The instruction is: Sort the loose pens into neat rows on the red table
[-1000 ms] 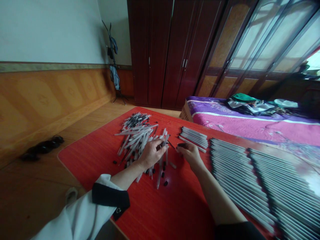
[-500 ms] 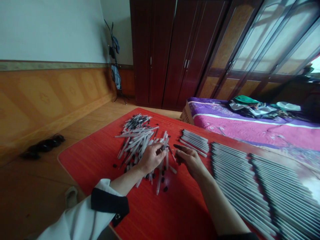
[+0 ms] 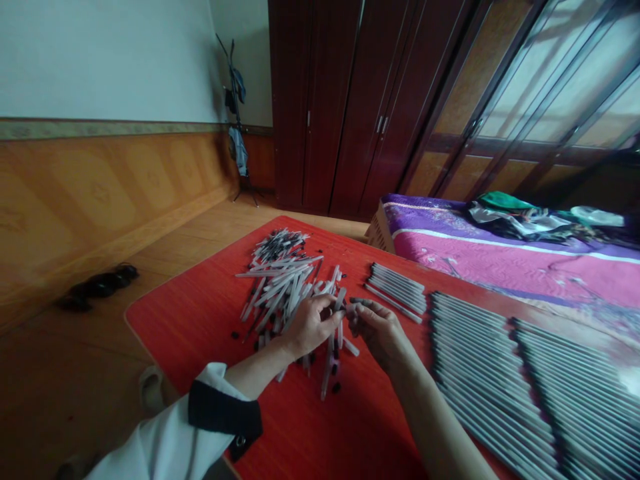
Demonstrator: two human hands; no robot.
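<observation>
My left hand pinches a whitish translucent pen barrel, which sticks up past the fingertips. Close against its tip, my right hand has thumb and fingers pressed together; whatever is between them is too small and hidden to make out. Both hands meet above the red table. Under and beyond my left hand lies a loose pile of pen barrels. Small black caps are scattered at the pile's near side. Behind the pile sits a heap of black-and-clear small parts.
Right of my hands a small row of pens lies side by side. Two larger rows of pens, a nearer one and one farther right, cover the table's right side. A bed stands beyond the table, before a dark wardrobe.
My right hand has moved left to the barrel in my left hand, and its fingers have closed from a looser, spread pose. The whole view has shifted slightly.
</observation>
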